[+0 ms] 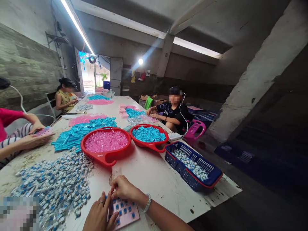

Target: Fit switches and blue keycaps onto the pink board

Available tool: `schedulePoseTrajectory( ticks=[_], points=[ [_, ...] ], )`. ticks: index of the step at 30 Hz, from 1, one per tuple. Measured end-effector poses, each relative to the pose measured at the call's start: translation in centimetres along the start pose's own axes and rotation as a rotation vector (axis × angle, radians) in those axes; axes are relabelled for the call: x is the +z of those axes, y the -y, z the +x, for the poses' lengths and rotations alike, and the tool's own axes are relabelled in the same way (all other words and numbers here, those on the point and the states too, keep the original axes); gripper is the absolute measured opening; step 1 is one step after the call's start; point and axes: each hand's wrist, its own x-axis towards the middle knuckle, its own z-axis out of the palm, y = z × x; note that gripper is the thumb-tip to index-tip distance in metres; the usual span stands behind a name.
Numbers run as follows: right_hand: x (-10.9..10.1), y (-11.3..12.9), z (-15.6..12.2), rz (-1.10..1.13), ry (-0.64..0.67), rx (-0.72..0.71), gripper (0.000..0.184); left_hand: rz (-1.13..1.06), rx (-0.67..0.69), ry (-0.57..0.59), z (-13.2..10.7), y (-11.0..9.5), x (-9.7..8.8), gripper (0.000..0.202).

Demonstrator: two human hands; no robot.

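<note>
- Your L hand [98,215], ring on one finger, sits at the lower-left edge of the pink plastic panel [125,212]. L fingers [106,202] spread apart on it; can't tell if gripping.
- Your R hand [123,188], metal bracelet [147,203] on wrist, is at the panel's top edge. R fingertips [113,187] bunched together there; can't tell if clamped on anything.
- Panel lies on the white table [161,183] btwn both hands, rows of blue square pieces [125,210] set in it.
- Just left of L fingers: big loose heap of blue-and-white plastic parts [54,189].
- Right of R fingers, further off: blue plastic basket w/ red rim [207,173], blue-and-white parts [190,164] inside.
- Ahead of the fingers: round red tray [84,144] full of pink pieces [106,141], touching a 2nd red tray [144,146] full of blue pieces [148,134].
- Far left of your hands: a co-worker's hands [32,136] on another pink panel [43,131], at table edge. Loose blue pile [81,133] just beside the 1st red tray.
- Further along table: pink pile [86,119], more blue and pink piles.
- Across table, well past your fingers: seated co-worker in black tee [174,112], hands [152,112] at table edge; pink plastic chair [195,128] beside.
- Farthest: seated co-worker in yellow top [64,100], near the bright doorway [93,70].
</note>
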Motion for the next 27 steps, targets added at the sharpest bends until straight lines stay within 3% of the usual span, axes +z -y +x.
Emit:
schedulePoseTrajectory(
  ticks=[6, 13, 18, 22, 27],
  points=[
    [0.4, -0.5, 0.1, 0.006, 0.002, -0.013, 0.018, 0.113, 0.004, 0.075, -0.1, -0.7, -1.3, 0.049],
    [-0.7, 0.8, 0.5, -0.109, 0.095, -0.027, 0.02, 0.135, -0.007, 0.161, -0.1, -1.6, -3.0, 0.051],
    [-0.7, 1.0, 0.4, -0.126, 0.08, -0.056, 0.018, 0.095, 0.013, 0.123, -0.2, -0.9, -1.4, 0.053],
    [-0.5, 0.1, 0.6, 0.048, 0.119, -0.035, 0.017, 0.046, 0.077, 0.08, -0.2, 0.3, 0.3, 0.057],
    [-0.6, -0.6, 0.8, 0.228, 0.137, -0.016, 0.02, 0.088, 0.08, 0.098, -0.2, 0.4, 0.5, 0.062]
  ],
)
